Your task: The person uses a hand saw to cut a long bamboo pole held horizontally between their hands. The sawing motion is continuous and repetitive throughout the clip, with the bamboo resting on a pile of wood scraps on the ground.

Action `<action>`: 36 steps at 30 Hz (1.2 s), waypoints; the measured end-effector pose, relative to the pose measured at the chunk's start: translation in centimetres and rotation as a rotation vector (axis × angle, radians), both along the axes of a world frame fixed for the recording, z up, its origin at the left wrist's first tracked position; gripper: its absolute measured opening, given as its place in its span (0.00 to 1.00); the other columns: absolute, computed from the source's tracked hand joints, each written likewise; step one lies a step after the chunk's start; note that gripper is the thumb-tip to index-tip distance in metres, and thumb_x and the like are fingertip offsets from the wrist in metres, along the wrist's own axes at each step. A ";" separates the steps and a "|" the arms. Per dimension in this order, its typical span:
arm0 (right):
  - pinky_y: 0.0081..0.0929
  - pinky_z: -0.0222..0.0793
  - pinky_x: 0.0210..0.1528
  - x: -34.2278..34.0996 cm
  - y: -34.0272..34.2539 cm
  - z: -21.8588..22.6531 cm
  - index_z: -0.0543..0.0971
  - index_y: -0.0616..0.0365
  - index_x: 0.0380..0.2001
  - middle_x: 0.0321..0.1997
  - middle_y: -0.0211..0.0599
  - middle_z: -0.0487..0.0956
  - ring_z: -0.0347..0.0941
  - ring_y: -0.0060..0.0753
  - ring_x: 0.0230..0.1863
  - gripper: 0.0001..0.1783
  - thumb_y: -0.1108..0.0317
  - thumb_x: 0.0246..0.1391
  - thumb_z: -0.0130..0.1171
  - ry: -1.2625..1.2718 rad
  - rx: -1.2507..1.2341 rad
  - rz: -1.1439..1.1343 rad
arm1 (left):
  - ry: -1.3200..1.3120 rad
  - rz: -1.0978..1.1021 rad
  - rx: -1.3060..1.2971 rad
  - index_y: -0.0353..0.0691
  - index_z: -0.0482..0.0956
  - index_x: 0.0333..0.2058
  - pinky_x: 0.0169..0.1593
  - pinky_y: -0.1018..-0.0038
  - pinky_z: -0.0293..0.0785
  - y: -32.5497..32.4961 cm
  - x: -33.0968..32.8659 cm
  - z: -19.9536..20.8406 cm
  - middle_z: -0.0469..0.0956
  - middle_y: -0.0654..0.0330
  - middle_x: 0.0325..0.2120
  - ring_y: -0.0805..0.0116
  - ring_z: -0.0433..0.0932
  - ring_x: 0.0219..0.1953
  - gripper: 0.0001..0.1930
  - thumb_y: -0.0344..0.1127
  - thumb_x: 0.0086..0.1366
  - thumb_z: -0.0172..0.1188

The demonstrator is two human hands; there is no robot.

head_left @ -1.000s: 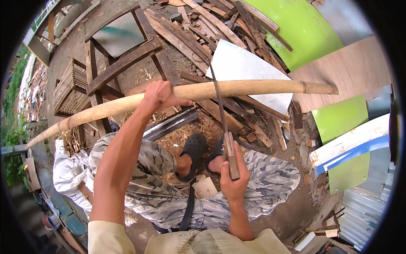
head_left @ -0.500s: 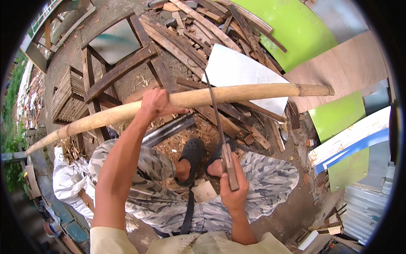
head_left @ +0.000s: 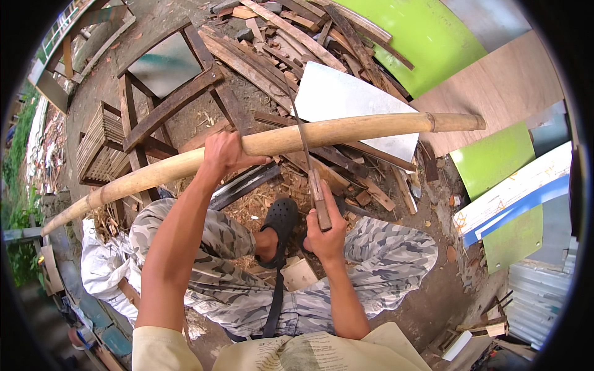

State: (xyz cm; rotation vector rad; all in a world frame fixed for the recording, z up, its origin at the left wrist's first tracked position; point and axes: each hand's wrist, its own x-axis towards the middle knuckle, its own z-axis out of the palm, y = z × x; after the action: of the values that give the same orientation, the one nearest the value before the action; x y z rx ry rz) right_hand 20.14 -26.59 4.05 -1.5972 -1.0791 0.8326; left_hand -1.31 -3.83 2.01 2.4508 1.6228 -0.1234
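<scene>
A long, slightly bowed bamboo pole (head_left: 352,128) crosses in front of me from lower left to upper right. My left hand (head_left: 224,152) grips it near the middle, thumb stretched out along its lower side. In my right hand (head_left: 327,234) is the wooden handle of a long, narrow blade (head_left: 305,145), its fingers wrapped around it. The blade lies across the pole to the right of my left hand, its tip pointing away past the far side. Its edge is too thin to show whether it has teeth.
Wooden frames (head_left: 168,112) stand at the left, beside a slatted wooden piece (head_left: 103,146). Scrap wood (head_left: 272,68) is heaped beyond the pole, near a white panel (head_left: 346,99). Green sheets (head_left: 427,46) and plywood (head_left: 495,93) lie right. My shoes rest among wood chips.
My right hand has moved forward and slightly left, carrying the blade farther across the bamboo pole. My left hand keeps its grip; the pole has shifted only slightly.
</scene>
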 end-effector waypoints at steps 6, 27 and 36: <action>0.23 0.76 0.41 -0.2 -1.2 -2.6 0.71 0.61 0.71 0.62 0.48 0.81 0.79 0.22 0.37 0.35 0.78 0.57 0.54 0.020 0.074 -0.013 | -0.056 0.032 0.104 0.29 0.83 0.33 0.32 0.60 0.80 -1.5 -0.1 -1.4 0.83 0.47 0.21 0.52 0.85 0.25 0.53 0.88 0.43 0.62; 0.20 0.69 0.26 -1.1 -3.9 -2.7 0.68 0.59 0.72 0.32 0.29 0.80 0.71 0.16 0.24 0.35 0.81 0.61 0.52 0.042 0.012 -0.016 | 0.001 0.044 -0.239 0.25 0.87 0.31 0.39 0.53 0.80 -0.3 -0.6 0.7 0.82 0.41 0.22 0.46 0.85 0.30 0.55 0.87 0.48 0.58; 0.30 0.78 0.39 -1.3 -4.1 -0.7 0.73 0.63 0.68 0.40 0.49 0.87 0.82 0.32 0.30 0.34 0.77 0.55 0.59 -0.051 0.007 -0.062 | -0.030 0.043 -0.246 0.25 0.85 0.28 0.41 0.56 0.82 -0.9 -0.6 0.1 0.84 0.41 0.25 0.45 0.86 0.33 0.58 0.91 0.43 0.56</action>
State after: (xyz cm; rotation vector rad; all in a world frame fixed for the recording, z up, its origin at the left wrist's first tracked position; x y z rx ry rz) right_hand 18.81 -30.67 3.40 -1.6450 -1.0617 0.7497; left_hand -1.91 -4.70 2.14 2.2216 1.5456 -0.2627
